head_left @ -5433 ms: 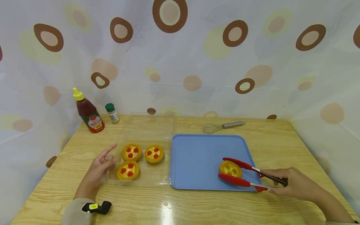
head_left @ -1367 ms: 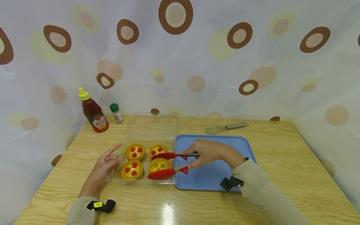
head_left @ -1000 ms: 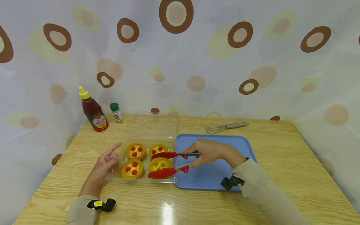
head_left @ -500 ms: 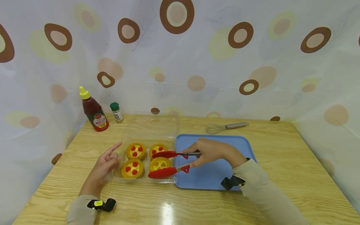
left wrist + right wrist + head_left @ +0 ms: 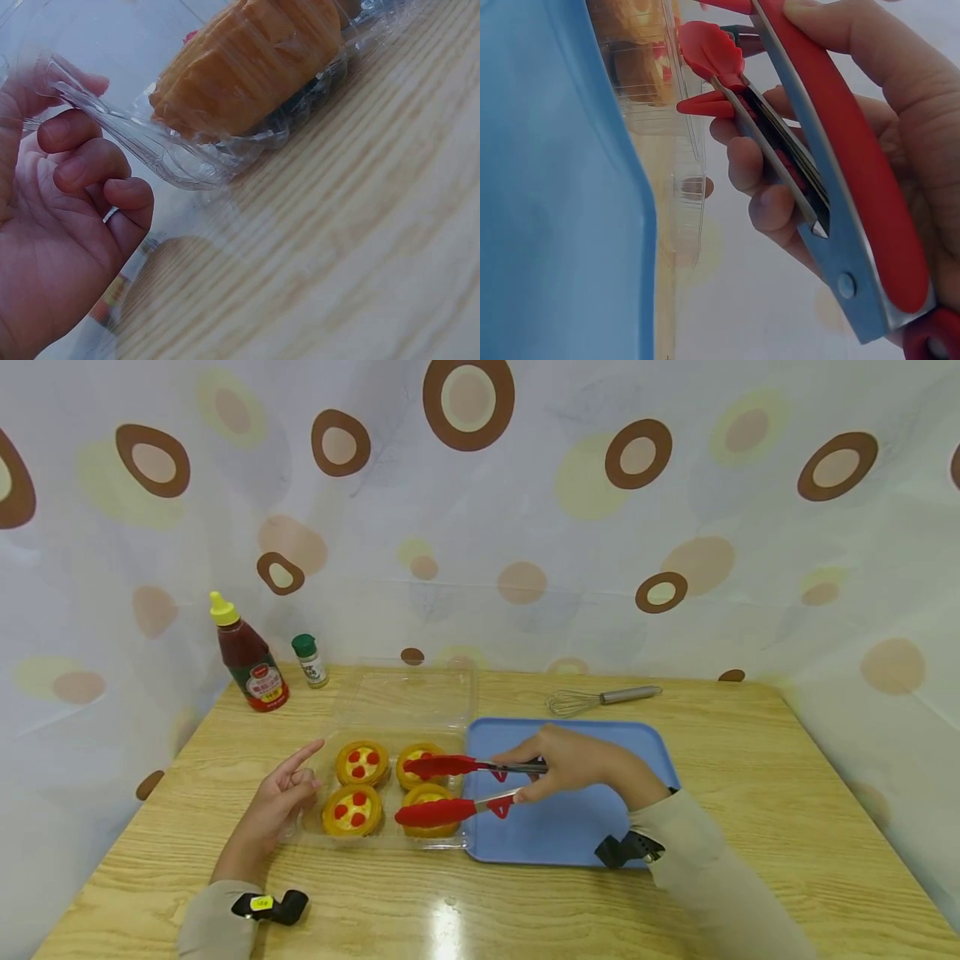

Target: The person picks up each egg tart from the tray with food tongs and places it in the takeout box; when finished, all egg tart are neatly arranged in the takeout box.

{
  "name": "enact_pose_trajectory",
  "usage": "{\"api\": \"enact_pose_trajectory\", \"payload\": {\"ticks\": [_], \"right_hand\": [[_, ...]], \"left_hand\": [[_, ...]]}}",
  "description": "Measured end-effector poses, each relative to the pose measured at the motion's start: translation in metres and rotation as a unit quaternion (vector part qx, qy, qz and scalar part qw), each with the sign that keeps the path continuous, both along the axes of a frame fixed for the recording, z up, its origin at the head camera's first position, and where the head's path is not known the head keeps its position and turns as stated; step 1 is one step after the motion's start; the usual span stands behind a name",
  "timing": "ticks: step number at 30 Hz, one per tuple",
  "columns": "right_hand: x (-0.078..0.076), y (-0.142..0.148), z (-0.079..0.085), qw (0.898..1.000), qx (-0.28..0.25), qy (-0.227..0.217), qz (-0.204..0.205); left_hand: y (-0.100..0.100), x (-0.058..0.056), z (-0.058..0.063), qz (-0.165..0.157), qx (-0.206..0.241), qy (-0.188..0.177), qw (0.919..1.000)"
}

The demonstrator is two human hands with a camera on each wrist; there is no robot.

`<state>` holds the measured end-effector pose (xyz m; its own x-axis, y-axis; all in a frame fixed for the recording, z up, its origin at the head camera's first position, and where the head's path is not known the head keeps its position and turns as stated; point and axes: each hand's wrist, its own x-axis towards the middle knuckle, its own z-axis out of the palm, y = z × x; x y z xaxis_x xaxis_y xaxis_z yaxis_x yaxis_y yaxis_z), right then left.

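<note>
In the head view, my right hand [image 5: 576, 764] grips red-tipped tongs [image 5: 438, 812], with the two arms spread apart. The tips overlap the two right-hand egg tarts, and the front-right tart [image 5: 431, 828] is topped with yellow pieces. It sits in an open clear plastic box [image 5: 390, 841]. Three tarts with red toppings share the box: back left [image 5: 362, 752], front left [image 5: 352, 823] and back right [image 5: 414, 752]. My left hand [image 5: 277, 802] pinches the box's left rim, index finger extended. The left wrist view shows its other fingers [image 5: 90, 169] curled by the plastic edge [image 5: 184, 169].
A blue tray [image 5: 555, 835] lies right of the box, under my right forearm. Behind it is a whisk [image 5: 603, 699]. A sauce bottle [image 5: 255, 668] with a yellow cap and a green-capped shaker [image 5: 310, 660] stand at the back left. The box lid [image 5: 405, 693] lies folded back.
The tongs carried the yellow-topped tart from the tray into the box's front-right spot. Just now their arms have spread and lifted off it, slightly rightward. My left hand stays at the box.
</note>
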<state>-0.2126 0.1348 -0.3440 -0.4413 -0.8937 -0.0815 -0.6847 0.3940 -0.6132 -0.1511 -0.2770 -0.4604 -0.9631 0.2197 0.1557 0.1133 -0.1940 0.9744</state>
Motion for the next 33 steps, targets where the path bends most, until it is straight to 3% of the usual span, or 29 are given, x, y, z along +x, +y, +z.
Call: {"api": "enact_pose_trajectory", "payload": {"ticks": [13,33], "right_hand": [[0.014,0.024,-0.014,0.996,-0.075,-0.009,-0.042],[0.03,0.081,-0.026,0.986,-0.091,-0.005,-0.141]], "left_hand": [[0.0,0.001,0.001,0.003,0.007,-0.005,1.0],[0.0,0.001,0.001,0.002,0.005,-0.002,1.0]]}}
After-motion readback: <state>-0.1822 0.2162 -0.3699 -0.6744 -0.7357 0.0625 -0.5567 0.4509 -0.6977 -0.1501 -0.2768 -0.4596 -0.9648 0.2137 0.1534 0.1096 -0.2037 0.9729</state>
